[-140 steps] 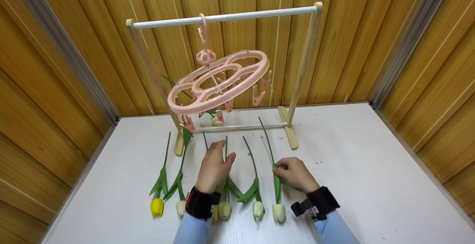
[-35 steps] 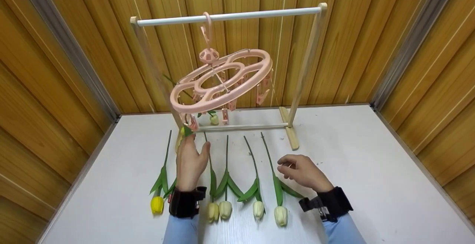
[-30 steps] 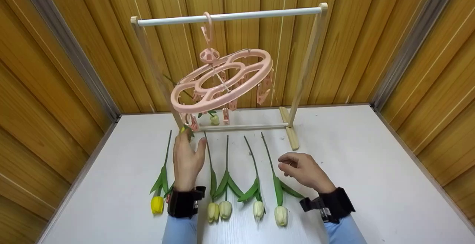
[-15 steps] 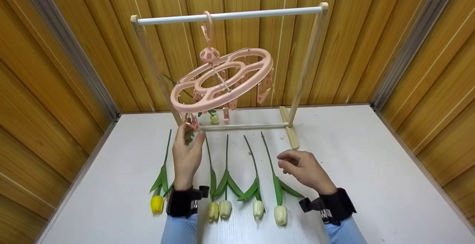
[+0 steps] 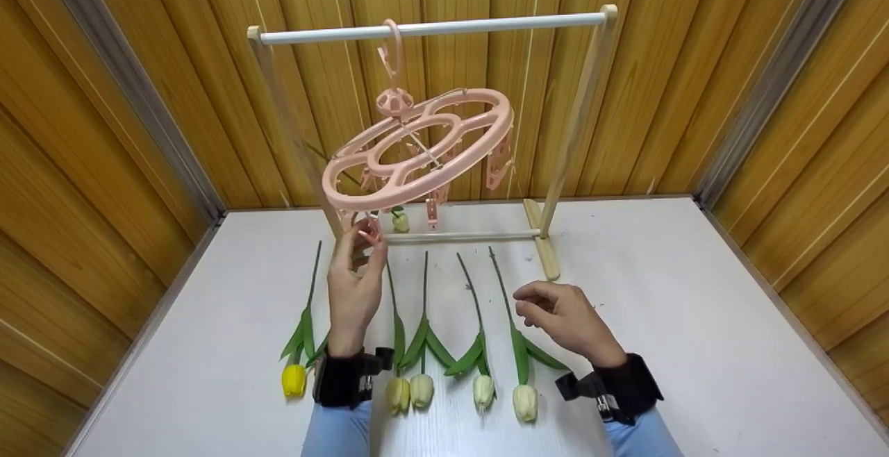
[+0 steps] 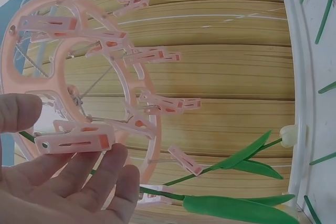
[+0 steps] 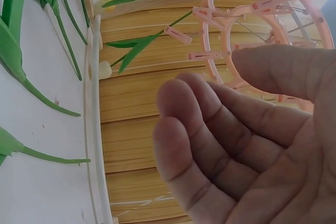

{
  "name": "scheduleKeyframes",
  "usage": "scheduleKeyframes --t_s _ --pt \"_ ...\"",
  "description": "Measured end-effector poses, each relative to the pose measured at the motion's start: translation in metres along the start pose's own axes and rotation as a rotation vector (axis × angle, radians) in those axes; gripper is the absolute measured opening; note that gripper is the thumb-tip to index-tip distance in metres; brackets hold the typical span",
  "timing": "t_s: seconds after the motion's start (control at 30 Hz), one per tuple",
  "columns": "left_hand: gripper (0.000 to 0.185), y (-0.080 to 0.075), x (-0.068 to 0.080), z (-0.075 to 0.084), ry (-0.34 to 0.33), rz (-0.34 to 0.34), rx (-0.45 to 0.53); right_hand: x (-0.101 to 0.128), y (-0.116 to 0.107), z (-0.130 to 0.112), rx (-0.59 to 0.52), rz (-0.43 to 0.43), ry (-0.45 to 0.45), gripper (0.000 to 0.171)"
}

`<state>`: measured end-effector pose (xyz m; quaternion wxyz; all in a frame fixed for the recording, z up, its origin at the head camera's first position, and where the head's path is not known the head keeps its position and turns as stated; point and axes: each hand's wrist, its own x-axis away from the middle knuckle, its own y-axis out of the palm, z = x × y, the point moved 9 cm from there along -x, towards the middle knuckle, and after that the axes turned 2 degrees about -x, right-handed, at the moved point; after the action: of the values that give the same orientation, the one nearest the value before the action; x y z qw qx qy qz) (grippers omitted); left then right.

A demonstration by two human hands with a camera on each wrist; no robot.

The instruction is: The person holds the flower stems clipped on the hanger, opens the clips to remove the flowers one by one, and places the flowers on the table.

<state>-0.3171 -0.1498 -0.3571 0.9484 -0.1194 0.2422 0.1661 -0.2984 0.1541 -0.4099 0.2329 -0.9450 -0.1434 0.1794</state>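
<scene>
Pink slotted clothespin point(image 6: 73, 142) hangs from hanger ring point(image 5: 417, 155), pinched by left hand point(image 5: 354, 283).

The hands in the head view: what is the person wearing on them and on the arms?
Both hands, left and right, are bare, with no gloves or rings visible. Each wrist carries a wide black strap; the right strap has a black mount with a small metal part. Light blue sleeves cover the forearms.

wood-panelled test booth point(image 5: 139, 96), white tabletop point(image 5: 660, 304)
</scene>
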Motion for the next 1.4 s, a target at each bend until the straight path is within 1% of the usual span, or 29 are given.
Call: scheduleKeyframes --t_s 0.17,0.3,0.53,0.8,1.03,1.2,1.27,1.4 --pt "0.04 0.004 0.002 0.008 0.052 -0.018 -0.02 0.0 0.001 -0.005 -0.017 0.001 -0.007 0.018" --pt "0.038 0.008 0.004 0.011 0.07 -0.042 -0.029 0.0 0.003 -0.009 -0.024 0.003 -0.018 0.018" --pt "0.036 0.015 0.007 0.018 0.103 -0.087 -0.01 -0.005 0.012 -0.016 -0.048 -0.002 -0.04 0.019" --pt "0.036 0.025 0.012 0.022 0.123 -0.127 0.013 -0.011 0.024 -0.03 -0.047 0.019 -0.113 0.021" --pt "0.038 0.032 0.015 0.029 0.148 -0.161 0.009 -0.015 0.027 -0.037 -0.079 0.065 -0.154 0.022" --pt "0.039 0.039 0.019 0.03 0.146 -0.205 0.019 -0.022 0.03 -0.039 -0.139 0.07 -0.179 0.025" --pt "0.039 0.042 0.02 0.031 0.16 -0.224 0.025 -0.026 0.033 -0.039 -0.168 0.061 -0.165 0.027" --pt "0.04 0.045 0.022 0.035 0.189 -0.248 0.033 -0.038 0.035 -0.046 -0.174 0.07 -0.154 0.03"
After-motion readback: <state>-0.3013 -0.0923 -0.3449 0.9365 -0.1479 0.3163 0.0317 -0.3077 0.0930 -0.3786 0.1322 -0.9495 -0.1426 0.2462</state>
